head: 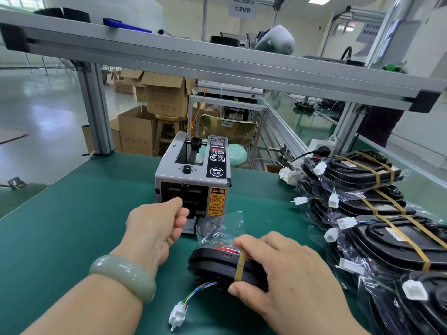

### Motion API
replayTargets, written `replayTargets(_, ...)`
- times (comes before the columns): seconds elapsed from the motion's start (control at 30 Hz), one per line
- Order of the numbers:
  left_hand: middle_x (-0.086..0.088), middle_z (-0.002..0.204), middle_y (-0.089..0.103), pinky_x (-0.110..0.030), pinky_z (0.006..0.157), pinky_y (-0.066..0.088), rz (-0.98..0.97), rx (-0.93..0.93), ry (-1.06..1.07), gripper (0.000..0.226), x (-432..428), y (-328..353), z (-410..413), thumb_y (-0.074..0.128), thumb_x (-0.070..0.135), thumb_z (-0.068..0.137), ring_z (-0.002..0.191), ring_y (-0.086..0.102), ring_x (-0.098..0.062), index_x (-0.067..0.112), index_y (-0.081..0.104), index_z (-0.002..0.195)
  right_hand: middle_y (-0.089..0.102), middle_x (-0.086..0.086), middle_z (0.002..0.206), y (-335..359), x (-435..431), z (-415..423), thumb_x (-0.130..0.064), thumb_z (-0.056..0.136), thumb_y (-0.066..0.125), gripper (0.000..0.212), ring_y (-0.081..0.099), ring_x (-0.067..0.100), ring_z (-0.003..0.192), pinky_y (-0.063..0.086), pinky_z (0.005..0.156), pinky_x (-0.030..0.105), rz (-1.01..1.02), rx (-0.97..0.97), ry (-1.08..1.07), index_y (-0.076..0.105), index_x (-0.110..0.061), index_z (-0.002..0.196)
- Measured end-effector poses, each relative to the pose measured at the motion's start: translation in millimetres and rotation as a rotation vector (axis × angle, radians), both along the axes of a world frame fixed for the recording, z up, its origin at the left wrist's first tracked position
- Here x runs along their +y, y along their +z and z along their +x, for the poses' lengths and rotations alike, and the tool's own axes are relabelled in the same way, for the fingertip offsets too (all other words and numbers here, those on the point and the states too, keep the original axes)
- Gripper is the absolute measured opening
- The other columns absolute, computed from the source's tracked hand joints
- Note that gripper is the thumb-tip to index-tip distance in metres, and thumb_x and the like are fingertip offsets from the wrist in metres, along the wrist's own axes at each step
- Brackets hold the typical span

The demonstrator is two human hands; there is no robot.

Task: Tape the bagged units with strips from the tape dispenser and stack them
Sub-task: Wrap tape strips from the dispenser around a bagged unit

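A grey tape dispenser point(193, 175) stands in the middle of the green table point(79, 213), its outlet facing me. My left hand point(157, 226) is at the outlet, thumb and fingers pinched together; any strip between them is hidden. A black bagged unit point(212, 264) lies in front of the dispenser, with one tan tape strip point(240, 267) across its edge. My right hand point(287, 269) grips the unit and presses on that strip. Coloured wires with a white connector point(177, 315) hang out of the unit's near side.
Stacks of taped bagged units point(387, 228) with white connectors fill the table's right side. An aluminium frame rail point(217, 66) crosses overhead, on posts at the back left and right. Cardboard boxes point(154, 102) and a stool stand beyond the table.
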State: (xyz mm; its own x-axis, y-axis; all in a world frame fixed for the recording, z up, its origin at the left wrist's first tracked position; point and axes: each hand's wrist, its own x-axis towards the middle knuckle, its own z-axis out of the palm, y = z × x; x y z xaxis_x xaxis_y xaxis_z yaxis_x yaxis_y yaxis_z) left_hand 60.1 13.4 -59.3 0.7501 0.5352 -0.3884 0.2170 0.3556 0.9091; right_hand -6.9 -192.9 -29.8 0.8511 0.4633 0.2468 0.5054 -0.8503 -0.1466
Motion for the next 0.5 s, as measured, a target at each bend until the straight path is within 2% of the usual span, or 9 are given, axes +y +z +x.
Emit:
replayTargets(0.07,0.000,0.062,0.068,-0.014,0.036,0.039,-0.032,0.006,-0.027,0.016,-2.2,3.3,1.2,0.067,0.022,0.087,0.041,0.053,-0.002,0.010,0.064,0.078,0.048,-0.020,0.108,-1.3,-1.4,0.6,-0.077,0.066,0.038,0.067,0.049,0.008,0.102,0.030,0.080,0.025,-0.013,-0.015,0.008,0.029,-0.052,0.127)
replayTargets(0.1,0.000,0.063,0.068,-0.014,0.035,0.039,-0.047,0.005,-0.028,0.016,-3.4,4.9,2.3,0.068,0.022,0.087,0.041,0.053,-0.002,0.010,0.063,0.079,0.049,-0.019,0.108,-0.6,-0.5,0.5,-0.077,0.065,0.038,0.067,0.049,0.008,0.101,0.029,0.079,0.025,-0.017,-0.019,0.005,0.030,-0.052,0.127)
replayTargets(0.17,-0.001,0.064,0.068,-0.013,0.034,0.039,-0.062,0.004,-0.007,0.015,-5.5,7.7,4.9,0.068,0.021,0.087,0.039,0.053,-0.002,0.010,0.063,0.080,0.053,-0.018,0.102,0.5,1.4,-0.6,-0.075,0.062,0.041,0.065,0.053,0.010,0.095,0.032,0.076,0.025,-0.017,-0.018,-0.011,0.039,-0.051,0.123)
replayTargets(0.23,-0.002,0.065,0.068,-0.013,0.034,0.039,-0.064,0.003,0.028,0.013,-7.2,9.6,8.0,0.068,0.020,0.087,0.042,0.054,-0.003,0.009,0.063,0.082,0.058,-0.017,0.087,-0.7,1.7,-1.2,-0.073,0.058,0.048,0.057,0.059,0.009,0.077,0.036,0.067,0.023,-0.038,-0.015,-0.042,0.053,-0.049,0.109)
replayTargets(0.3,-0.002,0.068,0.068,-0.013,0.034,0.038,-0.057,0.005,0.073,0.012,-9.1,10.1,11.3,0.066,0.019,0.087,0.046,0.055,-0.004,0.009,0.063,0.081,0.057,-0.017,0.073,-1.6,2.2,-1.4,-0.071,0.053,0.051,0.052,0.058,0.007,0.061,0.038,0.056,0.020,-0.018,-0.030,-0.051,0.060,-0.047,0.097)
replayTargets(0.5,-0.002,0.060,0.063,-0.018,0.038,0.038,0.015,0.016,0.180,0.017,-16.4,9.2,13.5,0.060,0.010,0.084,0.046,0.052,-0.008,0.008,0.058,0.067,0.057,-0.018,0.073,0.7,3.6,-4.5,-0.072,0.053,0.050,0.052,0.059,0.007,0.062,0.041,0.055,0.021,-0.052,0.000,-0.063,0.060,-0.048,0.098)
